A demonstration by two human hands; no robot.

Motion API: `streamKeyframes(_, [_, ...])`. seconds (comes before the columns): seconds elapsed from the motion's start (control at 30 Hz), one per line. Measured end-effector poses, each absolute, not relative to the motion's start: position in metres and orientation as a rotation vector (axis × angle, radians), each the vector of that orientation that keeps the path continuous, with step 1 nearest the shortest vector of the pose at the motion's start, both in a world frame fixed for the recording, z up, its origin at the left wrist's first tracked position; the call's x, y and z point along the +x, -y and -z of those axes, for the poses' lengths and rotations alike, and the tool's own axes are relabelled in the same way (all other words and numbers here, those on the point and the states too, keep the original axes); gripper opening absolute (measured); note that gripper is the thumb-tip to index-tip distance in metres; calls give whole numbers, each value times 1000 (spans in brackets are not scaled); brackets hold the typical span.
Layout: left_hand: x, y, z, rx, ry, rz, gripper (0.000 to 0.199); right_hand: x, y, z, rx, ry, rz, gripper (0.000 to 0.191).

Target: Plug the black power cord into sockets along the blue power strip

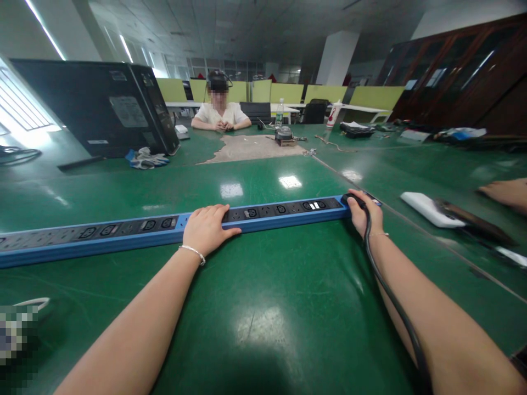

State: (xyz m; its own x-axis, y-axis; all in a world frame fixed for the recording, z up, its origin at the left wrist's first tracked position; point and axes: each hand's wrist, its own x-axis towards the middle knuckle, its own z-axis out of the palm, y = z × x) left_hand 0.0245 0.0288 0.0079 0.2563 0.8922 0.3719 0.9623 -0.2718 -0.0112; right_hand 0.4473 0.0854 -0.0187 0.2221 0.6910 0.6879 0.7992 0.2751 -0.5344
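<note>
Power strip [171, 230], long, blue-sided and lined with black sockets, lies across the green table [267, 285] in the head view, socket face up, its left end running out of the picture. The left hand [208, 226] is half closed over it near the middle of the visible length, fingers across the sockets and thumb apart from them along the near blue wall. The right hand [366, 214] is curled at the right end with little gap between thumb and fingers, pinching the black cord end [349, 198]; whether that is seated in the strip cannot be told. From there the black cord [375, 269] trails down along the right forearm.

The housing looks like metal, so it should be stiff and fairly heavy for its length, and probably slick enough to slide or swing on the glossy tabletop. For lifting, 2 hands set well apart on the long blue walls would suit it best, since 1 hand near an end would let the other end dip. The cord should bend easily but pull a little; hold it by its thick end, not by the thin length. The socket faces are likely the fragile part, so grip the edges.
</note>
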Motion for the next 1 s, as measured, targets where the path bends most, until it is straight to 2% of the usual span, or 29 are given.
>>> streamKeyframes(0.17, [24,-29,-8,-2287,1723,427,68,431,-82,4,-1291,1247,131,35])
streamKeyframes(0.3, [25,-29,-9,-2279,1745,423,66,423,-83,5,-1363,1397,55,30])
streamKeyframes(0.47, [26,-28,-9,-2293,1737,426,67,422,-85,9,-1435,1436,53,33])
streamKeyframes(1.0, [25,-29,-8,-2285,1752,427,67,407,-77,4,-1535,1584,161,34])
